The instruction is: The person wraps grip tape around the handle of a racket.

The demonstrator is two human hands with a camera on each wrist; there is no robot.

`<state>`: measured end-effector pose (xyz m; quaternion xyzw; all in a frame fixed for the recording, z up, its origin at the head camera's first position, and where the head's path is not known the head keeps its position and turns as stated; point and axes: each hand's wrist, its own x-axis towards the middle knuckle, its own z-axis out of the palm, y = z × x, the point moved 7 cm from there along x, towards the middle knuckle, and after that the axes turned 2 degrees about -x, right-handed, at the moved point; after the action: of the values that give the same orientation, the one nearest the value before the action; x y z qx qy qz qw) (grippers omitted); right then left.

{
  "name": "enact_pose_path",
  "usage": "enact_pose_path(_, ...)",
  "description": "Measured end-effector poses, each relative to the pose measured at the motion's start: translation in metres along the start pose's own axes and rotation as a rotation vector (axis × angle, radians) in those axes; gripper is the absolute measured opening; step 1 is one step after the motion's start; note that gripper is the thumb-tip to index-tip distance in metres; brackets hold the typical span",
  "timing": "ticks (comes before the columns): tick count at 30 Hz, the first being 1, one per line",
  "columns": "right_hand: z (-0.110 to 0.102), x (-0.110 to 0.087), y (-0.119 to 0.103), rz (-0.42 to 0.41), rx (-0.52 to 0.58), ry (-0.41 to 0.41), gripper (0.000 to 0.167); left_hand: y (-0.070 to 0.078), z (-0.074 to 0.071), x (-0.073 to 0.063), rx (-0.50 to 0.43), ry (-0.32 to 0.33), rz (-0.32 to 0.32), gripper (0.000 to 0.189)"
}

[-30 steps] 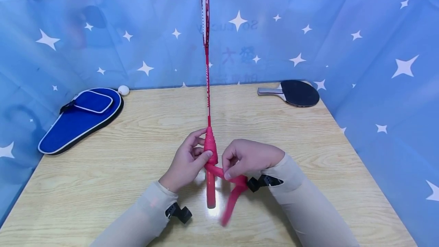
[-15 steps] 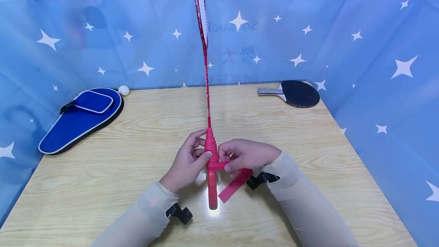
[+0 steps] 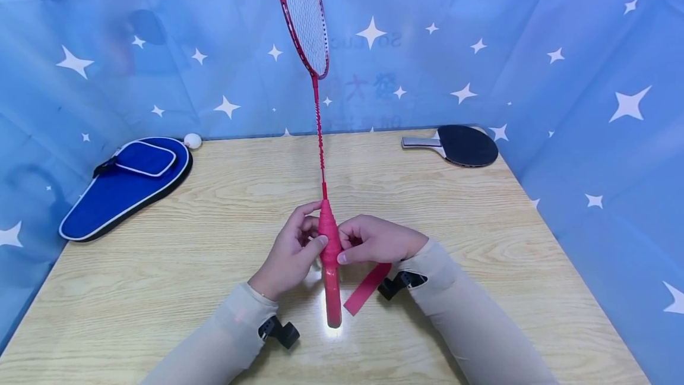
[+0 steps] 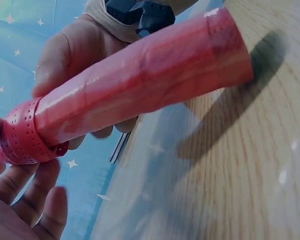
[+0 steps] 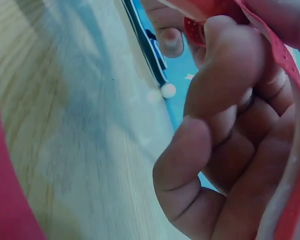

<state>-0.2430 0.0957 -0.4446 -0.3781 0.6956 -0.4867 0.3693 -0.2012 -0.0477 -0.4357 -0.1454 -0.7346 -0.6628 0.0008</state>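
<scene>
A red badminton racket [image 3: 320,129] stands tilted over the table, its strung head at the top of the head view. My left hand [image 3: 291,254] grips the upper handle between thumb and fingers. Perforated red grip tape [image 4: 24,131] is wound around the cone and upper handle; the lower handle [image 4: 140,80] shows a smooth, shiny red surface. Just right of the handle, my right hand [image 3: 382,239] pinches the tape close to the winding. The loose tape end [image 3: 367,290] hangs below that hand. In the right wrist view the tape strip [image 5: 290,75] runs past the curled fingers.
On the wooden table [image 3: 214,195], a blue paddle case [image 3: 125,189] lies at the left with a white ball [image 3: 193,141] beside it. A black table tennis paddle [image 3: 467,146] lies at the back right. A blue star-patterned cloth [image 3: 417,64] hangs behind.
The racket has turned about its shaft, so its strung face shows more, and its head leans further left. My right hand has come closer to the handle, and less tape spans the gap.
</scene>
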Motion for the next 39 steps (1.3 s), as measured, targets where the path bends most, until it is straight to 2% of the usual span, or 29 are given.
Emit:
enact_pose_path(2,-0.0012,0.0002,0.0006,0.008,-0.019,0.017,0.022,0.0008,-0.0002,-0.0001,0.016,-0.001,0.009,0.06)
enact_pose_path(6,-0.0041,0.0008,0.0034,0.026,-0.055,0.054,0.02,0.0016,0.0013,-0.0007,-0.015,-0.021,0.015,0.06)
enact_pose_path(10,-0.0044,0.0025,0.0054,0.025,-0.018,0.078,0.018,0.0015,0.0022,-0.0016,-0.055,-0.029,0.012,0.061)
enact_pose_path(12,-0.0041,0.0033,0.0055,0.016,0.02,0.087,0.023,0.0013,0.0024,-0.0019,-0.073,-0.029,0.003,0.062)
enact_pose_path(15,-0.0037,0.004,0.0047,-0.002,0.068,0.096,0.038,0.0002,0.0027,-0.002,-0.089,-0.028,-0.026,0.07)
enact_pose_path(19,-0.0038,0.0045,0.0029,-0.021,0.084,0.097,0.048,-0.0021,0.0029,-0.0019,-0.093,-0.031,-0.05,0.083)
enact_pose_path(26,-0.0073,0.0034,0.0039,0.008,0.038,0.11,0.045,-0.0022,0.0031,-0.0008,-0.096,-0.012,-0.033,0.08)
enact_pose_path(33,-0.0072,0.0034,0.0052,0.031,0.034,0.11,0.045,-0.0048,0.0013,-0.0007,-0.158,0.011,-0.038,0.077)
enact_pose_path(39,-0.0049,0.005,0.005,0.016,0.071,0.117,0.046,-0.0073,-0.0012,-0.0005,-0.099,0.02,-0.055,0.08)
